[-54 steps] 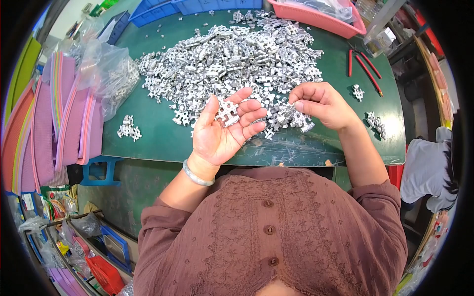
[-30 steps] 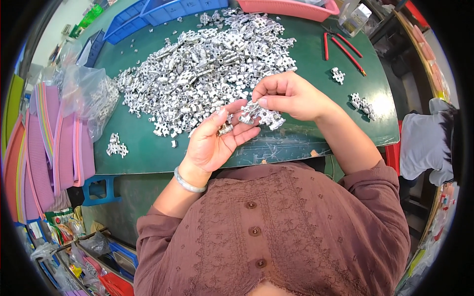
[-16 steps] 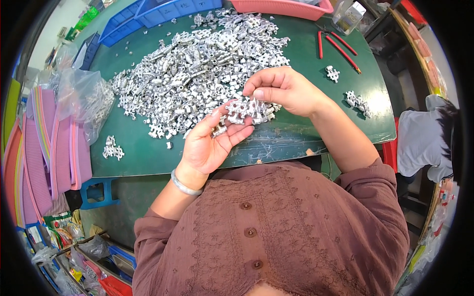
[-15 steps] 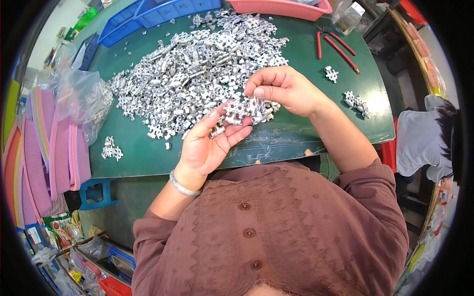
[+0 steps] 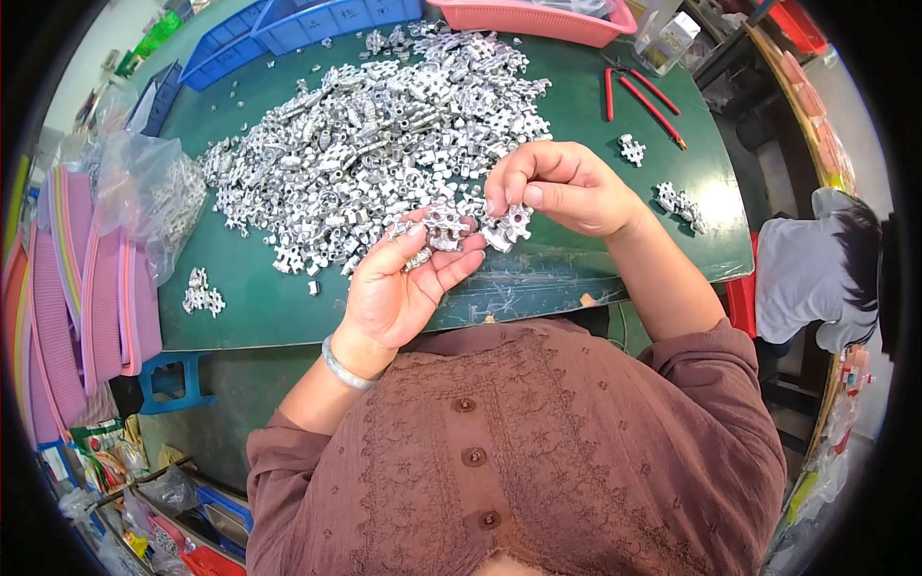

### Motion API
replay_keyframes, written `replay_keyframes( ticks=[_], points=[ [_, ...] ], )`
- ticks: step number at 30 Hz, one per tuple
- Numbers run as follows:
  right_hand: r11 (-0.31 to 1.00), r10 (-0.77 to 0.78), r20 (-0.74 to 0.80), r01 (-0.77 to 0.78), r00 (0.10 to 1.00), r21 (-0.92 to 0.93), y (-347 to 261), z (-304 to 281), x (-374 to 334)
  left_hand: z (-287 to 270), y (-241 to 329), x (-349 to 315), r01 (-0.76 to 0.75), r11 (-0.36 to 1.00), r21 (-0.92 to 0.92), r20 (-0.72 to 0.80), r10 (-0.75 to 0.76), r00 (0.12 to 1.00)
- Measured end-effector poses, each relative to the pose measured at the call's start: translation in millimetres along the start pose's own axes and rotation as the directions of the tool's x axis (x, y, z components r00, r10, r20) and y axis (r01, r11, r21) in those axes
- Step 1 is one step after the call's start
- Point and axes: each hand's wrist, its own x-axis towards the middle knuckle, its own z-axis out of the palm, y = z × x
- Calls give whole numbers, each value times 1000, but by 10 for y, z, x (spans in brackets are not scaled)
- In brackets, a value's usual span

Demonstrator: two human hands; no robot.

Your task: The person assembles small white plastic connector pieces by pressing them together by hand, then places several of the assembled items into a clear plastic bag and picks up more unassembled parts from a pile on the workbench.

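Palm up over the front part of the table, my left hand (image 5: 384, 302) cradles a few silver metal castings (image 5: 445, 230), with the thumb pressed over them. My right hand (image 5: 571, 192) pinches a knobbly, cog-edged silver metal casting (image 5: 509, 228) between thumb and forefinger, just right of my left fingertips. Behind both hands spreads a big heap of loose silver castings (image 5: 365, 144), some cog-edged, some short tubes. Small castings groups lie apart from the heap: one cluster (image 5: 203, 293) at the left, a cluster (image 5: 680, 206) and a single piece (image 5: 631, 150) at the right.
Red-handled pliers (image 5: 643, 101) lie at the right rear of the green table (image 5: 384, 326). Blue bins (image 5: 331, 24) and a pink basket (image 5: 538, 21) line the back. A plastic bag of castings (image 5: 173, 192) sits at the left. Another person (image 5: 812, 274) is at the right.
My right hand has drawn slightly right, away from my left. The castings, bunched together before, now show as two separate portions, one at each hand. The whole view has shifted slightly.
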Motion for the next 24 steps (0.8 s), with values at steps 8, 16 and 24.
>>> replay_keyframes(
  ticks=[8,16,24],
  points=[
    [984,2,22,-6,1000,180,57,15,8,67,-2,-43,17,1000,15,84,-19,996],
    [1000,-3,46,2,999,19,23,-4,2,83,0,-59,20,998,66,82,-25,996],
    [999,23,54,-21,998,-27,-6,2,-30,54,-27,-41,28,998,60,49,-31,998]
  ],
)
